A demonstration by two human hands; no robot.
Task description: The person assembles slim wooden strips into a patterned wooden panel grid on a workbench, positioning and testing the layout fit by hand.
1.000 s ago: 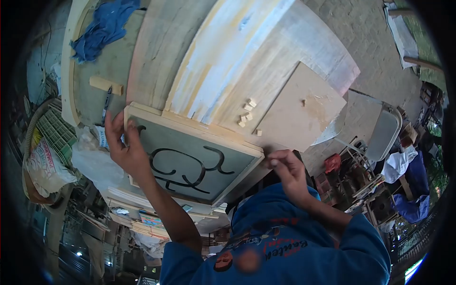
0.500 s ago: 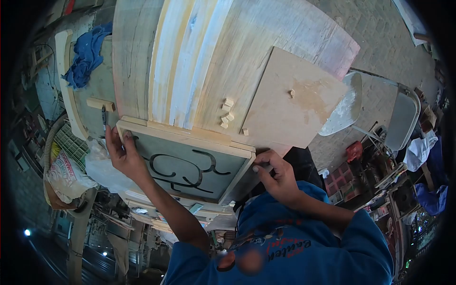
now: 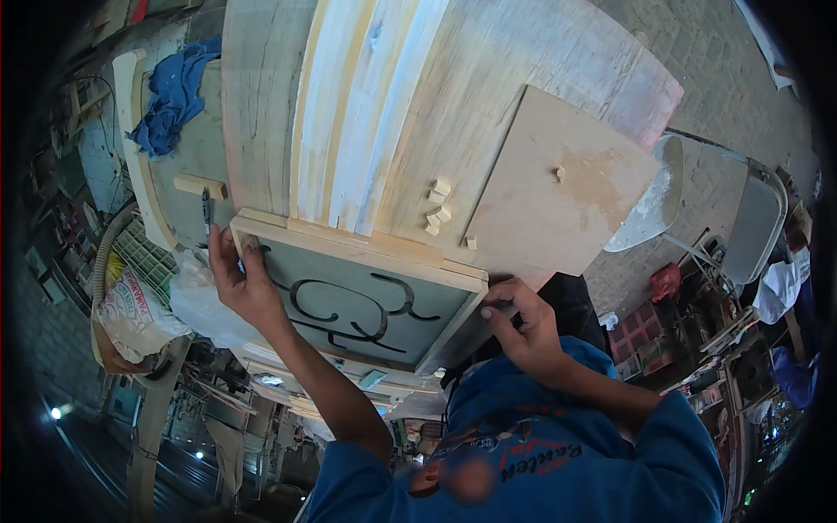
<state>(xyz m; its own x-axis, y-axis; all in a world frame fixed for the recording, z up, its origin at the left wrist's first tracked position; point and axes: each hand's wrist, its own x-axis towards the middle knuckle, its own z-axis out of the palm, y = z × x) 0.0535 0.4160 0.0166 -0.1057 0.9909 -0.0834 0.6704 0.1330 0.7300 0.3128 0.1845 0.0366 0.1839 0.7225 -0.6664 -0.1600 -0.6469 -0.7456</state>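
A shallow wooden frame (image 3: 366, 247) surrounds a grey panel (image 3: 336, 303) that bears dark, curved shapes. It stands tilted against the near edge of a large wooden board. My left hand (image 3: 248, 288) is closed round the frame's left corner, thumb inside the rim and fingers outside. At the opposite corner, my right hand (image 3: 530, 329) has its fingers curled against the frame's right side, with the fingertips partly hidden. Just beyond my left fingertips lies a dark pen (image 3: 207, 209), beside a short wood block (image 3: 200, 186).
Several small wood blocks (image 3: 438, 207) lie on the striped wooden board (image 3: 462, 131). A thin square sheet (image 3: 532, 192) with a brownish stain rests at the right. A blue cloth (image 3: 177, 96) is at the far left, and a folding chair (image 3: 751, 227) stands at the right.
The whole view has shifted a little, so everything appears slightly further right. Both hands keep their places on the wooden frame.
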